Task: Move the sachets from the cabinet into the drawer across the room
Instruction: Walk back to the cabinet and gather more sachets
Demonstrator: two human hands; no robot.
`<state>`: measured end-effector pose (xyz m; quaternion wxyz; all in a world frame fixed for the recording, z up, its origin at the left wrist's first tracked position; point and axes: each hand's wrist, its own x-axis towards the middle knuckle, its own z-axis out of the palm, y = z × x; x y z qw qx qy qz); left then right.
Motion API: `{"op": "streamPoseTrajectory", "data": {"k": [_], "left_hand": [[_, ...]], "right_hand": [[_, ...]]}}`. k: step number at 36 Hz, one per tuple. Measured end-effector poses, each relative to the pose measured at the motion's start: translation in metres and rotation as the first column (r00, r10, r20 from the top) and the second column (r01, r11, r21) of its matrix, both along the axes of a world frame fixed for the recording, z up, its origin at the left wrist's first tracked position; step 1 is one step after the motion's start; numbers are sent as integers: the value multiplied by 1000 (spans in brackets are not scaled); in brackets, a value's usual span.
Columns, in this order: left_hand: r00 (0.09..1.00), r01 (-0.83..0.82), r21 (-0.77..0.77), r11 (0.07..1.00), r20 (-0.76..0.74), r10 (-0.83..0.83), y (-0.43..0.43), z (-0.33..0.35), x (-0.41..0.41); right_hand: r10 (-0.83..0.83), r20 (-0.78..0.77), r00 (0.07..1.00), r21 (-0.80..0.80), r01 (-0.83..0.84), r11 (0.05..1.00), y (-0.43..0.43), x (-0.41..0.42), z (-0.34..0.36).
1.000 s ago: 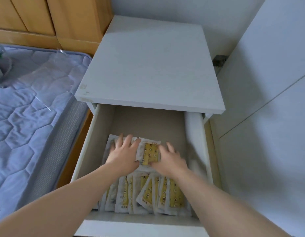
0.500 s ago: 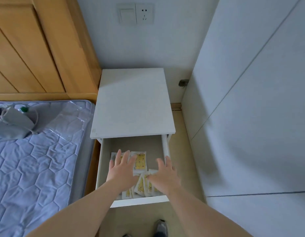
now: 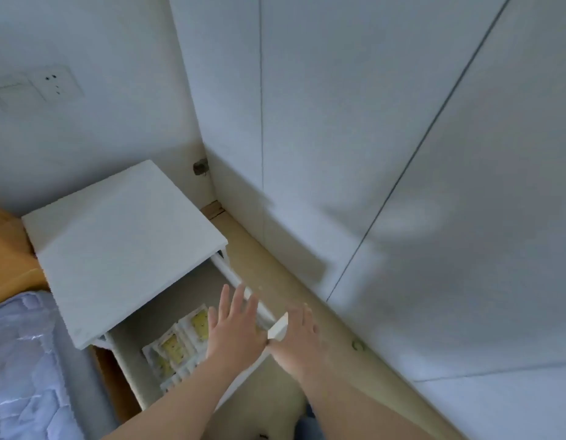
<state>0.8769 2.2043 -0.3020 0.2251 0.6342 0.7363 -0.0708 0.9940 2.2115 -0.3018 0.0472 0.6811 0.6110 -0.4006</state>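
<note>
The white bedside table's drawer (image 3: 129, 369) stands pulled out, with several white-and-yellow sachets (image 3: 177, 347) lying in it. My left hand (image 3: 235, 328) hovers above the drawer's right side with fingers spread and straight, holding nothing. My right hand (image 3: 297, 336) is just past the drawer's front right corner (image 3: 279, 327), over the floor, fingers loose and empty. My left forearm hides part of the sachets.
The bedside table top (image 3: 116, 249) is bare. A bed with a quilted lilac mattress (image 3: 18, 369) lies to the left. White wardrobe panels (image 3: 402, 185) rise on the right, beige floor (image 3: 291, 290) between them and the drawer. A wall socket (image 3: 53, 85) sits upper left.
Both hands lifted off the sachets and drew back and right out of the drawer. The view pulled away, rose and swung right toward the wardrobe.
</note>
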Motion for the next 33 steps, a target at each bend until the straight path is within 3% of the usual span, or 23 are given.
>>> {"op": "streamPoseTrajectory", "data": {"k": [4, 8, 12, 17, 24, 30, 33], "left_hand": [[987, 155, 15, 988, 42, -156, -5, 0, 35], [949, 298, 38, 954, 92, -300, -15, 3, 81], [888, 437, 32, 899, 140, -437, -32, 5, 134], [806, 547, 87, 832, 211, -552, -64, 19, 225], [644, 648, 208, 733, 365, -672, -138, 51, 379], [463, 654, 310, 690, 558, -689, -224, 84, 517], [349, 651, 237, 721, 750, -562, -278, 110, 585]], "right_hand": [[-263, -16, 965, -22, 262, 965, -33, 37, 3], [-498, -26, 867, -25, 498, 867, -68, 79, 7], [-704, -35, 709, -27, 704, 710, -106, 122, 10], [-903, -141, 406, 7, 912, 409, -157, 191, 20], [-910, -413, 24, 106, 994, -21, -247, 314, 42], [-850, -507, -142, 207, 938, -279, -342, 432, 76], [-778, -579, -243, 214, 876, -432, -398, 485, 97]]}}
